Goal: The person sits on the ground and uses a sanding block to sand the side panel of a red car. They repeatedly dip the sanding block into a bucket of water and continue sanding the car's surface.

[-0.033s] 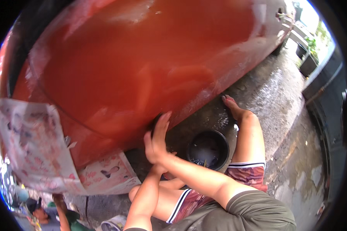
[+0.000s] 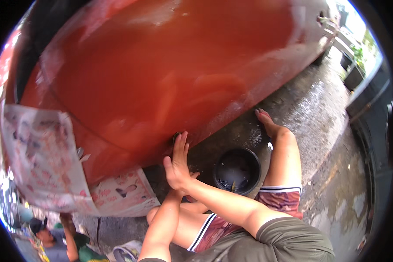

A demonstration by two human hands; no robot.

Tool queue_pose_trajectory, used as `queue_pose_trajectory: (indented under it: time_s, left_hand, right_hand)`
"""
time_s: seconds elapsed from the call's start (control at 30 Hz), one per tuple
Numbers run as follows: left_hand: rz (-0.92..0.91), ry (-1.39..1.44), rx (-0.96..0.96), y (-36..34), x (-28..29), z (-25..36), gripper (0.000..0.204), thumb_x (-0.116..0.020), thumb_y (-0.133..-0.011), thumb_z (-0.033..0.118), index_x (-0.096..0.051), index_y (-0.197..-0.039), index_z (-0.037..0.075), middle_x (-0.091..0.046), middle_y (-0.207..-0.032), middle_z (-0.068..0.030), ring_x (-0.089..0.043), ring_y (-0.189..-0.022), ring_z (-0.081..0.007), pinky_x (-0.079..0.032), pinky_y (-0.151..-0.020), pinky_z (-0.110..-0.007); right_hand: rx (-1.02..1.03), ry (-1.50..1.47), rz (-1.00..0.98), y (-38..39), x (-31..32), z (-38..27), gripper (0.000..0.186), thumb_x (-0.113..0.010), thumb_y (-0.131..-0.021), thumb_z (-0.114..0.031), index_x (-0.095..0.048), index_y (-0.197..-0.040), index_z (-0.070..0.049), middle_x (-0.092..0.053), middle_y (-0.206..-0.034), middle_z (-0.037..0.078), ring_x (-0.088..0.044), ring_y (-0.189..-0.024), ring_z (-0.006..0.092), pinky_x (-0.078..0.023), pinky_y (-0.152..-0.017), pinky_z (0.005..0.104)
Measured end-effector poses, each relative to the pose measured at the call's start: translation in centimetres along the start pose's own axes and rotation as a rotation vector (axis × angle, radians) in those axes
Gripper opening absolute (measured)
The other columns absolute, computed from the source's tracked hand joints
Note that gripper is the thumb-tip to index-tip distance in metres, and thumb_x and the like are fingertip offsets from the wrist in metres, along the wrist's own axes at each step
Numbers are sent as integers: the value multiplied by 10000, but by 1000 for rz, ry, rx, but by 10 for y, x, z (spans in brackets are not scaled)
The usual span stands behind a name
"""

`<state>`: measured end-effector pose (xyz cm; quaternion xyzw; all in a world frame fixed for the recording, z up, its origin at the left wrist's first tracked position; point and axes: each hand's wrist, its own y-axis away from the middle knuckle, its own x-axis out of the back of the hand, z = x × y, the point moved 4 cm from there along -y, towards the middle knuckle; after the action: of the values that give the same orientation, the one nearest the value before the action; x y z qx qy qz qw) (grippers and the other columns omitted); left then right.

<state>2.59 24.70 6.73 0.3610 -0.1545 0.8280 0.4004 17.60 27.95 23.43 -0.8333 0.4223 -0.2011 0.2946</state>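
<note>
In front of me is a large, wet, curved red body panel, like a vehicle's side. My right hand reaches to its lower edge, fingers stretched out and close together, thumb apart. A small dark flat piece shows beside its fingertips against the panel; its kind is unclear. My left hand sits behind the right wrist, where the forearms cross. Only a bit of its fingers shows, so any grip is hidden. Printed paper sheets with reddish stains cover the panel's left end.
On the wet concrete floor a round black bucket of cloudy water stands between my legs. Another person is at the lower left, near a pale pail. A dark gate lines the right side.
My right fingertips have shifted slightly left and down, and the fingers are closer together. The whole view has moved a little. My left arm stays crossed beneath.
</note>
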Motion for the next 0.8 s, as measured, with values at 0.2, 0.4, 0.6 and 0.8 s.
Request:
queue_pose_trajectory:
  time_s: [0.2,0.4,0.6,0.8]
  left_hand:
    - [49,-859,21,33,63,38,345,-672,-911,323,-700,-1151,77,-701,-1209,-135,-610,-1253,-334,-329,-1212,-572]
    - [452,-1309,-703,-73,155,176,176,-643,-801,260,-678,-877,105,-680,-1064,-77,-636,-1115,-282,-457,-1118,-570]
    - [451,-1788,-848,-238,133,267,500,-513,-1028,384,-582,-1468,157,-421,-1660,-104,-367,-1543,-312,-266,-1262,-608]
    - [35,-2048,-656,-238,112,221,746,-389,-1092,439,-128,-1707,109,-44,-1797,-67,-32,-1653,-264,-40,-1331,-537]
  right_hand:
    - [-1074,-654,-575,42,73,64,573,-508,-1032,-274,-414,-1541,-28,-517,-1440,128,-502,-1327,270,-387,-1139,465]
    - [-1284,-501,-846,48,143,147,527,-641,-958,-178,-561,-1460,-39,-648,-1355,83,-608,-1254,250,-536,-1012,515]
    - [-1183,-553,-1326,60,137,171,495,-460,-1027,-13,-533,-1515,-57,-625,-1392,141,-646,-1177,275,-608,-944,520]
    - [-876,-202,-1436,69,131,153,553,-482,-1012,37,-521,-1549,-89,-675,-1350,215,-712,-1103,410,-611,-957,535]
